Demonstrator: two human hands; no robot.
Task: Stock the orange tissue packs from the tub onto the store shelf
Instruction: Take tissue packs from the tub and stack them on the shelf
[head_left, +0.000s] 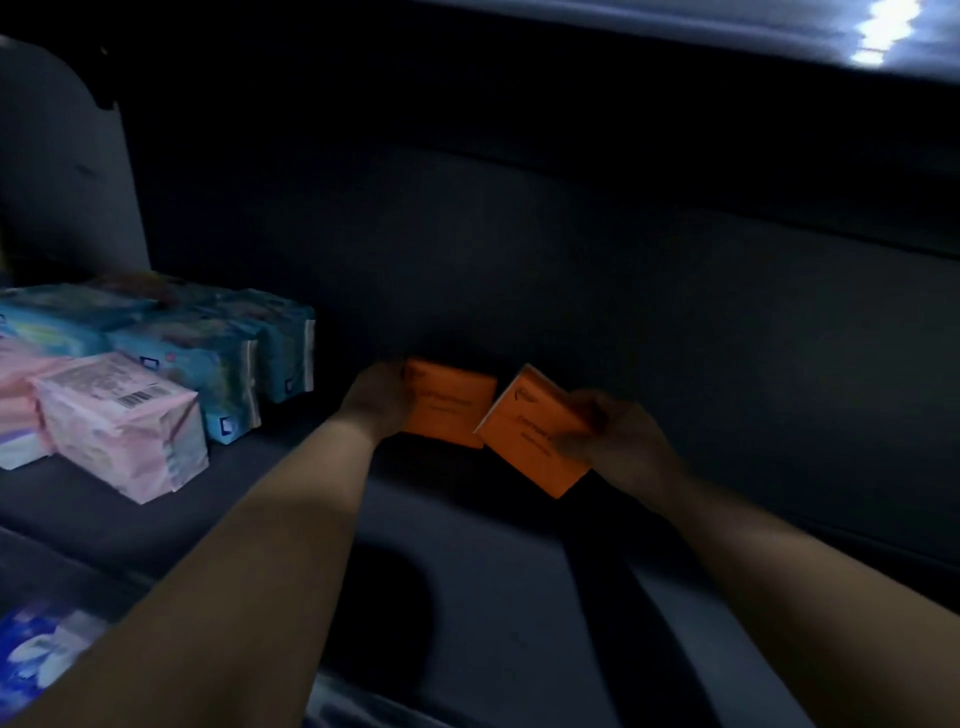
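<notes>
A pink pack (122, 426) with a barcode label on top sits nearest the front at the left, touching a 2nd pink pack (18, 402) beside it. Just behind them, teal-blue packs (213, 371) stand on edge side by side. A dark curved side panel (62, 166) rises behind the cluster. A blurred blue-and-white floral pack (36, 654) lies at lower left. Bright glare (878, 31) streaks the top right corner
</notes>
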